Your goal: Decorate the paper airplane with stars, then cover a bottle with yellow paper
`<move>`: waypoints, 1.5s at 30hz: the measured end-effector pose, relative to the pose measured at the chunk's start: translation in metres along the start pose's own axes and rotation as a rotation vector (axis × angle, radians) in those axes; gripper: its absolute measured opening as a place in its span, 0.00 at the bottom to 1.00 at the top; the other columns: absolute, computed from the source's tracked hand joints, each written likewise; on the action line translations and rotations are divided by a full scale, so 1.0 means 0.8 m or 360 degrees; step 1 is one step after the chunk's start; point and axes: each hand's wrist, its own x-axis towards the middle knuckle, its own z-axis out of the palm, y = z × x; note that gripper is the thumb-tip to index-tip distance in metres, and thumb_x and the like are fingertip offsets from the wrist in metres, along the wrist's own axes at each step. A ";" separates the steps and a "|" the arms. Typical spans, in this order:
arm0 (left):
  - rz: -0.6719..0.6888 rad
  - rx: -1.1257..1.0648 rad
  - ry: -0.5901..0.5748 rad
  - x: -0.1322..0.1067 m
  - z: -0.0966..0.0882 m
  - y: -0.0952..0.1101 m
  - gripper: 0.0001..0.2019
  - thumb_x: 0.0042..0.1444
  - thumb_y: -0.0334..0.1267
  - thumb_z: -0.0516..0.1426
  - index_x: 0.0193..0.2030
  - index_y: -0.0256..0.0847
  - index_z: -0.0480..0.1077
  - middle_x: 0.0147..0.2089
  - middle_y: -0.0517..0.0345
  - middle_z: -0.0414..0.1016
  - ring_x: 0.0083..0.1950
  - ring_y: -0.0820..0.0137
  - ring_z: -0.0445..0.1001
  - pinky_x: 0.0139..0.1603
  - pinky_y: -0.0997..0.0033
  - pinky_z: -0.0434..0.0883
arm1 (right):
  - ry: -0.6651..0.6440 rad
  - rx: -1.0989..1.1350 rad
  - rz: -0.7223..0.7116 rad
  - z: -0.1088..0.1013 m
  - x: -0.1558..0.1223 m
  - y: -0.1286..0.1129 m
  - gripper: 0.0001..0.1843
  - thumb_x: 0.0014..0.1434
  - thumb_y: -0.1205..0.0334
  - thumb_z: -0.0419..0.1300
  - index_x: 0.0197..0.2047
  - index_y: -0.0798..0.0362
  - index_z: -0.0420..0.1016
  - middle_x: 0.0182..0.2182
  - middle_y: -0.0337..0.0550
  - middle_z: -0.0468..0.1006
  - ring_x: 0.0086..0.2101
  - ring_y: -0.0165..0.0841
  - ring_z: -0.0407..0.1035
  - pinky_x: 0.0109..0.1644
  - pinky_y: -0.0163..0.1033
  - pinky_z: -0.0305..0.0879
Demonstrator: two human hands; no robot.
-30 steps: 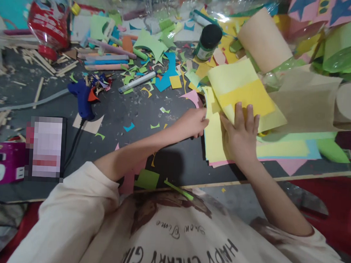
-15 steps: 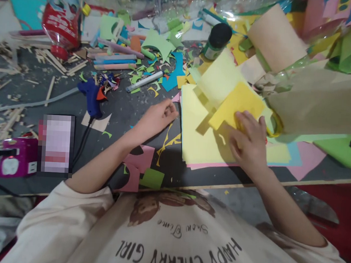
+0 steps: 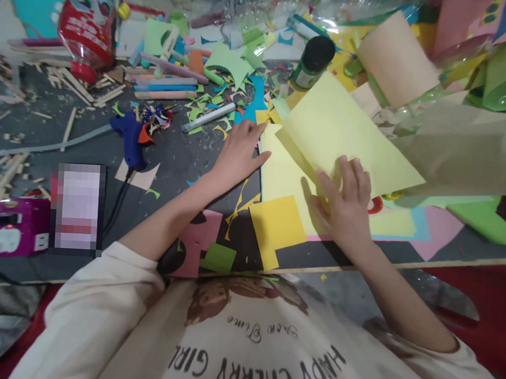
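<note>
My left hand [image 3: 240, 149] lies at the left edge of a stack of pale yellow paper [image 3: 285, 182], fingers apart, its fingertips at the stack's corner. My right hand [image 3: 347, 208] rests over the stack, fingers stretched out. Its fingertips are at the lower edge of a loose, raised pale yellow sheet [image 3: 345, 123]; whether they press on it I cannot tell. A deeper yellow cut piece of paper [image 3: 278, 227] lies partly on the stack and partly on the table near the front edge. Beside my right hand, a red loop [image 3: 376, 205] shows from under the sheet.
A blue glue gun [image 3: 132, 141] lies on the dark table at left, with a phone [image 3: 79, 206] and a purple box [image 3: 22, 228] nearer me. Paper scraps, markers and sticks cover the back. A black-capped jar [image 3: 314, 61] and a cardboard tube [image 3: 399, 58] stand behind the stack.
The deeper yellow piece has gone from under my right hand to the front edge. My left hand has moved up to the stack's corner and spread. The pale sheet shows more fully.
</note>
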 end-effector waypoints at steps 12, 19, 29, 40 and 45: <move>0.0034 -0.0075 0.0071 0.006 -0.005 0.004 0.15 0.59 0.36 0.59 0.53 0.45 0.69 0.58 0.48 0.73 0.61 0.54 0.69 0.61 0.55 0.66 | 0.0073 0.0027 0.0070 -0.011 0.006 0.013 0.33 0.68 0.54 0.54 0.74 0.40 0.52 0.73 0.56 0.55 0.70 0.57 0.56 0.67 0.68 0.60; 0.0039 -0.0053 0.0056 0.003 -0.008 0.017 0.13 0.59 0.32 0.57 0.50 0.45 0.69 0.51 0.50 0.78 0.55 0.55 0.73 0.57 0.55 0.67 | 0.0275 0.0606 0.0573 -0.064 0.038 0.057 0.48 0.57 0.40 0.67 0.72 0.58 0.61 0.65 0.70 0.69 0.63 0.58 0.68 0.66 0.65 0.64; -0.0002 -0.0210 0.0055 0.005 -0.003 0.013 0.04 0.62 0.35 0.56 0.35 0.46 0.67 0.39 0.55 0.78 0.43 0.62 0.75 0.45 0.64 0.66 | -0.1185 0.1225 -0.0044 -0.085 0.049 0.011 0.27 0.65 0.37 0.56 0.55 0.45 0.81 0.49 0.45 0.86 0.47 0.42 0.82 0.49 0.47 0.81; -0.0161 -0.0317 -0.0102 0.009 -0.009 0.022 0.12 0.61 0.37 0.55 0.27 0.44 0.59 0.31 0.56 0.73 0.36 0.64 0.73 0.34 0.68 0.58 | -0.0440 0.0069 -0.0039 0.032 0.031 0.015 0.39 0.70 0.37 0.41 0.76 0.49 0.52 0.75 0.56 0.54 0.74 0.50 0.46 0.74 0.65 0.47; -0.0090 -0.0346 -0.0081 0.011 -0.012 0.020 0.15 0.57 0.31 0.55 0.24 0.44 0.52 0.26 0.61 0.65 0.31 0.68 0.65 0.32 0.68 0.55 | -0.0414 0.0033 -0.0049 0.026 0.027 0.017 0.36 0.72 0.42 0.42 0.75 0.51 0.54 0.75 0.56 0.55 0.74 0.50 0.46 0.74 0.63 0.47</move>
